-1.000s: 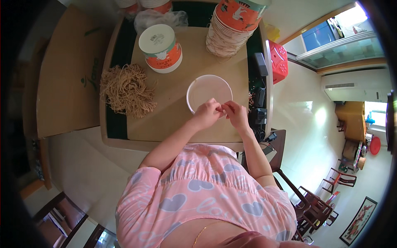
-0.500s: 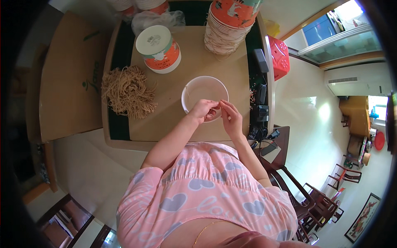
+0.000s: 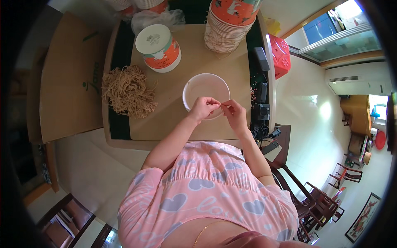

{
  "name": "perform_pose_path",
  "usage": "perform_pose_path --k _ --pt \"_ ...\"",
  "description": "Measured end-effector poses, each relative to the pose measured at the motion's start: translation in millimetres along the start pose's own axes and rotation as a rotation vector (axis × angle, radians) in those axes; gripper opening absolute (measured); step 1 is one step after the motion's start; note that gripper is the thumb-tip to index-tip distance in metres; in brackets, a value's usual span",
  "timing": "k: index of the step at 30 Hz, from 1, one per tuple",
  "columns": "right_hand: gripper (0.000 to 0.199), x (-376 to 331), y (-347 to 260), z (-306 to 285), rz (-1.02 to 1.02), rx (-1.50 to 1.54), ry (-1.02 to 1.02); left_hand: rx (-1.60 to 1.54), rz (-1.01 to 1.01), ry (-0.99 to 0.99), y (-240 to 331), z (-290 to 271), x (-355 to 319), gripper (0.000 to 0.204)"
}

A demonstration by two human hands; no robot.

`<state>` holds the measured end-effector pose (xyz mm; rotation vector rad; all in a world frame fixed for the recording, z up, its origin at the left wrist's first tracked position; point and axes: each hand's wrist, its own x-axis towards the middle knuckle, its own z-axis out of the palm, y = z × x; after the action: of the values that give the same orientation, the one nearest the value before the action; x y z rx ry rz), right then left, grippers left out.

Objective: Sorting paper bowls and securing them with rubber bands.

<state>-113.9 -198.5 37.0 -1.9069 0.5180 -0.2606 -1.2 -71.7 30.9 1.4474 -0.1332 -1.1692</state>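
Note:
An open white paper bucket (image 3: 206,89) stands on the cardboard-covered table in front of me, and a pale strand shows at its left inner wall. Over its near rim, my left hand (image 3: 203,108) is closed in a pinch. Facing it, my right hand (image 3: 235,115) pinches too, at the bucket's near right side. The fingertips of both hands nearly meet; what lies between them is thin and too small to make out. To the left lies a loose heap of tan paper cord (image 3: 130,91).
An upturned orange-and-green bucket (image 3: 159,49) stands at the back left beside a crumpled clear plastic bag (image 3: 165,18). A tall stack of buckets (image 3: 227,33) with cord handles rises at the back right. Black power adapters (image 3: 261,111) line the right edge. A large cardboard box (image 3: 70,78) stands at left.
My right hand has shifted slightly right, and its fingers have turned into a tighter pinch. The left hand stays over the rim with its fingers drawn closer together.

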Motion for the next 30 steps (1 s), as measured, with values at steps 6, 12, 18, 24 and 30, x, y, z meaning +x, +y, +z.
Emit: perform_pose_path --k 6,12,18,24,30 --pt "0.007 3 4 2 -0.030 -0.031 0.013 0.129 0.166 0.080 0 -1 -1 0.012" --pt "0.008 3 0 3 -0.061 -0.056 0.030 0.404 0.424 0.161 -5 3 -1 0.012" --pt "0.007 3 -2 2 -0.078 -0.085 0.042 0.460 0.353 0.135 7 6 -13 0.007" --pt "0.006 3 -3 3 -0.085 -0.101 0.045 0.274 0.395 0.210 -4 6 -4 0.008" --pt "0.007 3 -4 2 -0.092 -0.115 0.040 0.463 0.438 0.195 4 9 -11 0.007"
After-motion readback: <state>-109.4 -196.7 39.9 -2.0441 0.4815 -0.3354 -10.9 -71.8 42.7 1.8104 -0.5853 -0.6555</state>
